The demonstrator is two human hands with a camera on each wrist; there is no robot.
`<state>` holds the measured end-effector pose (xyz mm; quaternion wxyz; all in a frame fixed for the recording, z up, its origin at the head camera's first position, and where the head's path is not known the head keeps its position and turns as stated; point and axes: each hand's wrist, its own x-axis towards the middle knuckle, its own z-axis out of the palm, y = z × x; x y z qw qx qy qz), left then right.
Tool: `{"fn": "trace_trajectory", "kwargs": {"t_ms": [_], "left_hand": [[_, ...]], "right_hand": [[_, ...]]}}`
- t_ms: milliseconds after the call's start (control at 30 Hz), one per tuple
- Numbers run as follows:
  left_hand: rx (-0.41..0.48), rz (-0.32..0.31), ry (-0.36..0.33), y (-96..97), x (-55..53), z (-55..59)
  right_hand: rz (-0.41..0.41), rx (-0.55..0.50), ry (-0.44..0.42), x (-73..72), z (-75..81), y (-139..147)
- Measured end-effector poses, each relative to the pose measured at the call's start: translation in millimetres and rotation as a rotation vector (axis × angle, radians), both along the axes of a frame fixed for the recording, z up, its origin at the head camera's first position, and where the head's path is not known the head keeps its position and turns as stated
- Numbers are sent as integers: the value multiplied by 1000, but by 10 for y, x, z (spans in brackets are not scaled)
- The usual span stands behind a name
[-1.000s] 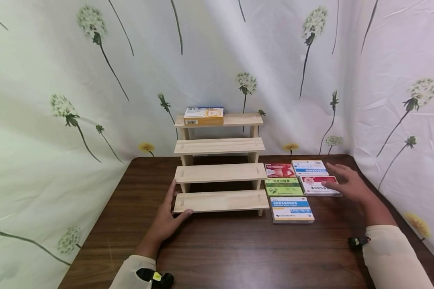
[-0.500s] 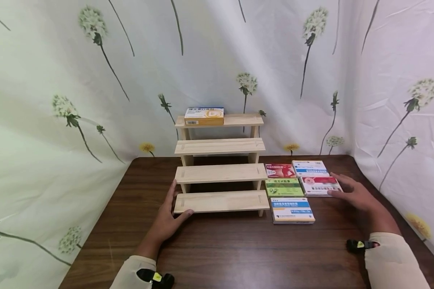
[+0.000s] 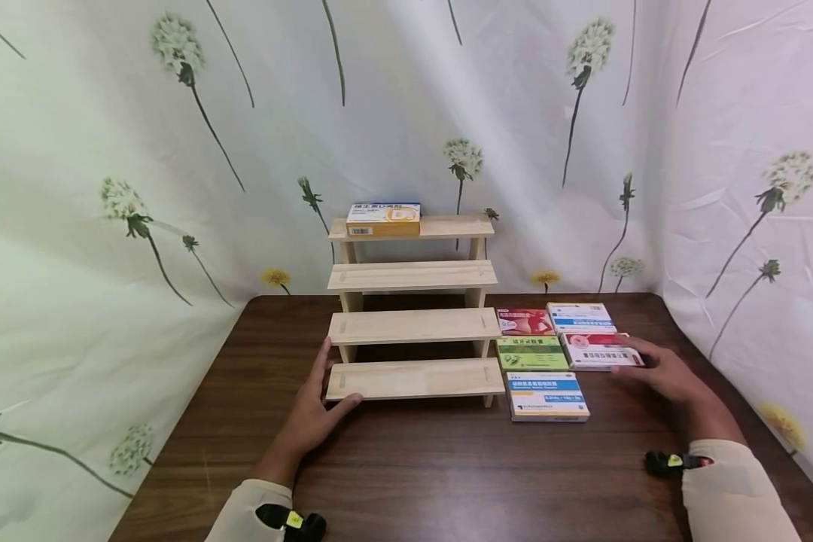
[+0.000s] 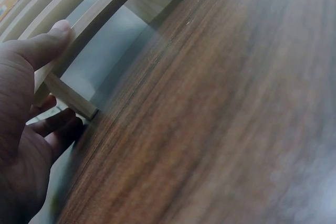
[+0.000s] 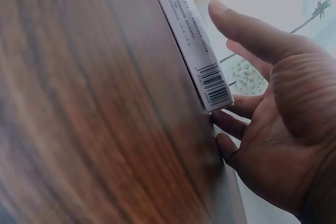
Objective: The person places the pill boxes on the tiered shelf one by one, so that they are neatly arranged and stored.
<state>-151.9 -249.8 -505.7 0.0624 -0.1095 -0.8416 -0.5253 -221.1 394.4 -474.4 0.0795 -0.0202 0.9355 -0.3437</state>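
Note:
A wooden stepped rack (image 3: 413,327) stands on the table. My left hand (image 3: 309,412) holds its lowest shelf at the left front corner, thumb on the front edge and fingers round the left side. In the left wrist view, the thumb lies on the shelf edge (image 4: 86,32), with the fingers beside the leg. My right hand (image 3: 671,380) reaches around the right end of a red-and-white medicine box (image 3: 592,354) lying flat. In the right wrist view, the thumb stands apart from this box (image 5: 197,51), and the fingers are at its barcode end.
Beside the rack lie a red medicine box (image 3: 525,321), a green one (image 3: 531,353), a blue-and-white one (image 3: 581,318) and another blue-and-white one (image 3: 547,397) nearer the front. A yellow-and-white box (image 3: 383,220) sits on the top shelf. Floral cloth (image 3: 393,113) hangs behind the table.
My right hand has come down and closer around the right end of the red-and-white box. My left hand keeps its place on the rack.

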Motion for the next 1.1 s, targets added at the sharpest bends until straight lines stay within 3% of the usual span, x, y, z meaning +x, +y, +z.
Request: {"fn": "trace_trajectory", "kwargs": {"t_ms": [500, 867, 1100], "left_hand": [[-1, 4, 1, 5, 3, -5], [-27, 12, 11, 9, 18, 7], [4, -5, 20, 4, -8, -16]], "right_hand": [[-26, 15, 34, -15, -83, -7], [-100, 15, -12, -18, -105, -34], [-116, 9, -6, -5, -92, -28]]}}
